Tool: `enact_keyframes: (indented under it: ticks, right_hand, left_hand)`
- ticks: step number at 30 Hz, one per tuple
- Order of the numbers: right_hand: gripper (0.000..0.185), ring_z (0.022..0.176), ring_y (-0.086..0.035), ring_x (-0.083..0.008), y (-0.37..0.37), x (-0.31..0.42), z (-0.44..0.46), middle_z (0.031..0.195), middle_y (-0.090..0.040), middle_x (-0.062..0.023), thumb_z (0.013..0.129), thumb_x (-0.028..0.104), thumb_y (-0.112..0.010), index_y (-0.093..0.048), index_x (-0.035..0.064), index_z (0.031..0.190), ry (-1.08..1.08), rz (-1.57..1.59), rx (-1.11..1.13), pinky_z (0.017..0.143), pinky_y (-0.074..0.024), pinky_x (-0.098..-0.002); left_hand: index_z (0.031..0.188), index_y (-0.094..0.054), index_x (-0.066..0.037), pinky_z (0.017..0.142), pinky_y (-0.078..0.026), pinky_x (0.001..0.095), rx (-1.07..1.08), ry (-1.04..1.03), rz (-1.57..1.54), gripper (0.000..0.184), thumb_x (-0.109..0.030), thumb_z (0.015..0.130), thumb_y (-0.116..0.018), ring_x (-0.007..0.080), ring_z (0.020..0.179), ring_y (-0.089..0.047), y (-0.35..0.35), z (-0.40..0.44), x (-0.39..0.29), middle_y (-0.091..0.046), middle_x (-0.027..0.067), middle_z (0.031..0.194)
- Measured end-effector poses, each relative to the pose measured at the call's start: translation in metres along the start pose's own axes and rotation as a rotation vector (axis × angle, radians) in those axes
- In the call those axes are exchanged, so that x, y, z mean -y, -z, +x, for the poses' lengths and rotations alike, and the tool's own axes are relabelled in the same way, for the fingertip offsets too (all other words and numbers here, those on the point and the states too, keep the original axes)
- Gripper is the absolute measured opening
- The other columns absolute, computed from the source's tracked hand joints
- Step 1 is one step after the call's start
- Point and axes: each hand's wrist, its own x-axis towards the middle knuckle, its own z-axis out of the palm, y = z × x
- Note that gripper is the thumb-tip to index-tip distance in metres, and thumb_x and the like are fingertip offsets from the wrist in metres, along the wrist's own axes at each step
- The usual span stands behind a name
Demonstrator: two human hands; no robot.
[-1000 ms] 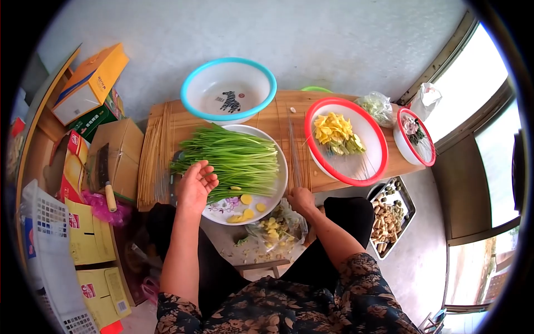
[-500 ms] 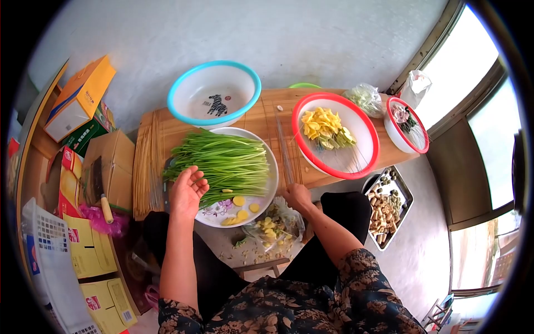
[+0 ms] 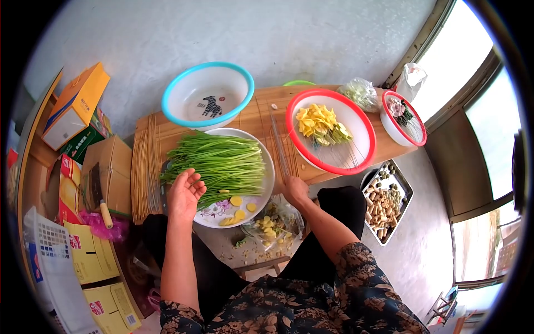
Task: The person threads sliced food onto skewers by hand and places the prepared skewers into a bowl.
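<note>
My left hand point(image 3: 186, 195) is held palm up with its fingers loosely curled apart, over the near left edge of a pile of green chives point(image 3: 222, 164). The chives lie on a white plate point(image 3: 267, 189), with yellow slices point(image 3: 236, 201) near its front edge. My right hand point(image 3: 293, 188) rests at the table's front edge, fingers bent around the near ends of thin metal skewers point(image 3: 278, 145); its fingertips are partly hidden. Right of it, a red-rimmed basin point(image 3: 356, 128) holds yellow slices and skewers.
Bamboo sticks point(image 3: 146, 172) lie at the wooden table's point(image 3: 264, 111) left end. A blue-rimmed basin point(image 3: 189, 92) and a small red-rimmed bowl point(image 3: 405, 119) stand there too. A knife point(image 3: 99, 192) leans by boxes. A tray point(image 3: 387, 203) and scrap bag point(image 3: 278, 220) sit below.
The view has shifted, so the table and basins appear further left. Both hands keep nearly the same pose, my left palm up and my right at the skewers' near ends.
</note>
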Motion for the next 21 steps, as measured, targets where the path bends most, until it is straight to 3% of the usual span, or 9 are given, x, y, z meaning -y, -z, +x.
enact_keyframes:
  ticks: [21]
  right_hand:
    - [0.026, 0.085, -0.064, -0.0356, -0.024, 0.007, 0.045, 0.088, -0.066, -0.0194, 0.081, 0.026, -0.052, -0.065, 0.0046, 0.088, -0.159, -0.093, -0.102, 0.072, -0.0507, -0.0465]
  left_hand:
    - [0.100, -0.057, -0.005, 0.064, -0.051, 0.0323, -0.061, 0.013, 0.007, 0.018, -0.020, 0.090, -0.054, 0.0180, 0.072, -0.059, -0.001, 0.003, 0.005, -0.060, 0.0068, 0.086]
